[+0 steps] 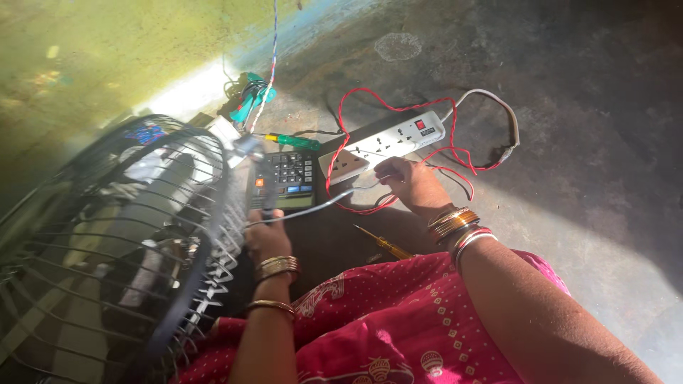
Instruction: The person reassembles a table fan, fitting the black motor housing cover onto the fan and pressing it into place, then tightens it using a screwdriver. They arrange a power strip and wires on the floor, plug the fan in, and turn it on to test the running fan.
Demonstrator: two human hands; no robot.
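A grey cable (313, 208) runs across the floor between both hands. The left hand (265, 235) is closed around its lower end beside the fan cage (135, 235), and the right hand (407, 179) pinches its other end just by the white power strip (388, 142). A red wire (341, 135) loops around the strip. A multimeter (284, 178) lies between the hands, with a yellow screwdriver (384, 244) near the right wrist and a green screwdriver (292, 141) beyond.
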